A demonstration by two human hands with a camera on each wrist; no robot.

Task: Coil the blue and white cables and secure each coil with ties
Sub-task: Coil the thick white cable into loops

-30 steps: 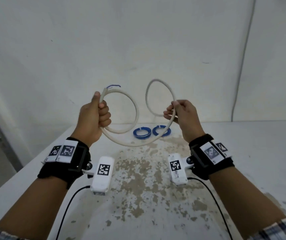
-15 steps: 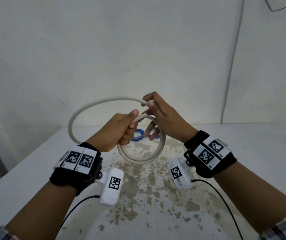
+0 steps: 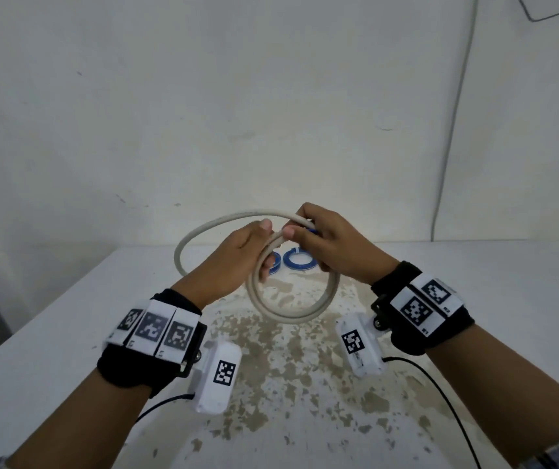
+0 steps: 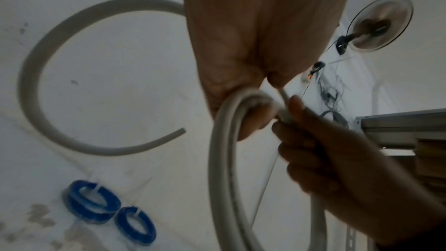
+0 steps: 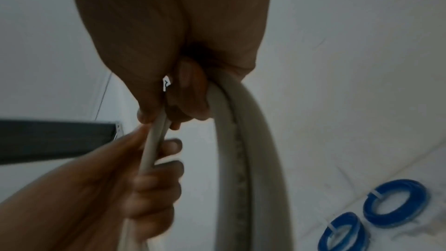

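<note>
Gripping the thick off-white round cable (image 3: 291, 313) above the worn white desk (image 3: 474, 299), the left hand (image 3: 234, 262) has its fingers curled round two stacked turns of the coil, thumb on top. The right hand (image 3: 332, 245) meets it just beside, fingers and thumb pinching the same cable where the strands cross. Below both hands the doubled loop hangs free of the desk, and a single wider loop arcs out beyond the left hand, its cut end loose in the left wrist view. Past the hands, two small blue cable coils (image 3: 296, 260) lie side by side on the desk, each bound with a white tie (image 5: 373, 195).
</note>
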